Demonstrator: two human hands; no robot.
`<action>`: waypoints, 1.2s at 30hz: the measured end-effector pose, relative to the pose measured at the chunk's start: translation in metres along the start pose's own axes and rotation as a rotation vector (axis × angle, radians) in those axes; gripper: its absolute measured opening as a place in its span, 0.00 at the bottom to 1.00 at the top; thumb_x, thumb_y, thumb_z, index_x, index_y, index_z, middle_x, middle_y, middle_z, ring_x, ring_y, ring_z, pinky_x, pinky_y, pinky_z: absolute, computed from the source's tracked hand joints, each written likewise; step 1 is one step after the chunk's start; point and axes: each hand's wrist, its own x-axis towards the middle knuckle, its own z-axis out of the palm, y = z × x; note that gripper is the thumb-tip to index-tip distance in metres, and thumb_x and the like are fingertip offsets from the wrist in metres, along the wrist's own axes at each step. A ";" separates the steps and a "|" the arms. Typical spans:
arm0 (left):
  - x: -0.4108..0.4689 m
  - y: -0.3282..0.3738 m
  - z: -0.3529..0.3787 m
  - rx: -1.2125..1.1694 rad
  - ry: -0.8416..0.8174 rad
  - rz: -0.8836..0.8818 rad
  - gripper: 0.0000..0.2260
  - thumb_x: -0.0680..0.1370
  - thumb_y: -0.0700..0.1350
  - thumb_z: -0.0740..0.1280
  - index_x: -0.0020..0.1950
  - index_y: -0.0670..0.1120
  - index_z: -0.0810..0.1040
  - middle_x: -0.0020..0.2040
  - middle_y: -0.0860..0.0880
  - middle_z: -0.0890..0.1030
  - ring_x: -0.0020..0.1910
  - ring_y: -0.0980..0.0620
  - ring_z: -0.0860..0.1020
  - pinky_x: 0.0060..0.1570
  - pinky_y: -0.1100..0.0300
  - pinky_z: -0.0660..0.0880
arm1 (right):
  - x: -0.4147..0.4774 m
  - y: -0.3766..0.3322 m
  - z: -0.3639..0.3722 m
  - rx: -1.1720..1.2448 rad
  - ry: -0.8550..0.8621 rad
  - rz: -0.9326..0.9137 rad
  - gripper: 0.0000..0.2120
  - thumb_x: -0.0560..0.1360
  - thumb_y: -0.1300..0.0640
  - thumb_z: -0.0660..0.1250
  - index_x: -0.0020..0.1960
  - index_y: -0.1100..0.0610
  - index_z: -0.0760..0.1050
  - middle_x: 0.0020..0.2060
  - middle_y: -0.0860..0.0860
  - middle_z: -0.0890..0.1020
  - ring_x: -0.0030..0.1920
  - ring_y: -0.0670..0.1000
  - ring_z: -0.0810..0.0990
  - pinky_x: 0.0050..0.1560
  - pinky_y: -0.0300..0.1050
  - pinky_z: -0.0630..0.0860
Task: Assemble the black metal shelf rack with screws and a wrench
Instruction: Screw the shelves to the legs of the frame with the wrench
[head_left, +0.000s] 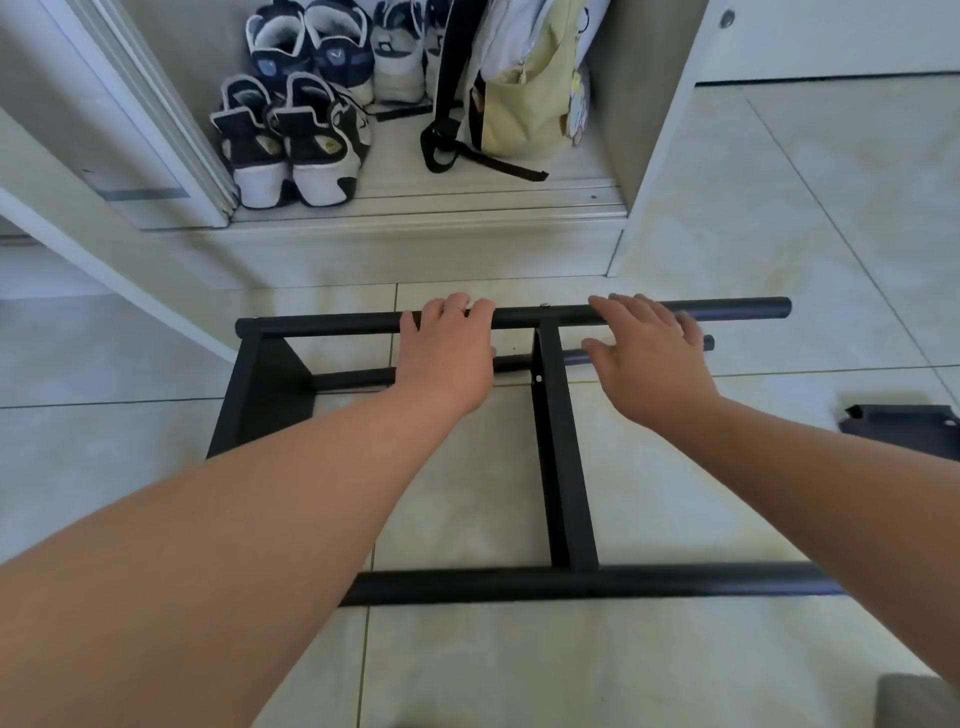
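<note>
While the black metal tube-framed shelf rack (571, 584) lies on its side on the pale tiled floor (675, 675), your left grip (447, 348) is clamped over its far tube, fingers curled, left of the flat crossbar (563, 467). Your right grip (647, 358) rests on the same tube just right of that crossbar, fingers straight and apart. A dark flat metal part (904, 431) lies on the floor to the right, well apart from the rack.
</note>
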 end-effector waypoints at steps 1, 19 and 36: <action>-0.012 0.004 -0.002 -0.033 -0.008 0.002 0.20 0.83 0.49 0.61 0.75 0.50 0.65 0.74 0.47 0.66 0.71 0.43 0.65 0.72 0.43 0.60 | -0.013 -0.002 -0.008 0.019 -0.017 -0.007 0.23 0.84 0.47 0.58 0.78 0.50 0.63 0.76 0.49 0.68 0.77 0.54 0.61 0.77 0.60 0.51; -0.117 0.061 0.028 -0.628 -0.691 -0.197 0.22 0.79 0.58 0.65 0.51 0.38 0.81 0.45 0.45 0.80 0.44 0.45 0.78 0.50 0.54 0.73 | -0.180 0.019 0.002 -0.095 -0.473 -0.189 0.20 0.81 0.38 0.58 0.68 0.46 0.69 0.55 0.44 0.77 0.57 0.51 0.75 0.64 0.49 0.64; -0.127 0.073 0.026 -0.566 -0.562 -0.250 0.15 0.80 0.57 0.64 0.46 0.45 0.76 0.38 0.49 0.77 0.35 0.50 0.73 0.36 0.57 0.67 | -0.175 0.028 -0.005 -0.182 -0.469 -0.167 0.24 0.81 0.35 0.55 0.72 0.46 0.66 0.64 0.47 0.75 0.68 0.55 0.70 0.72 0.54 0.59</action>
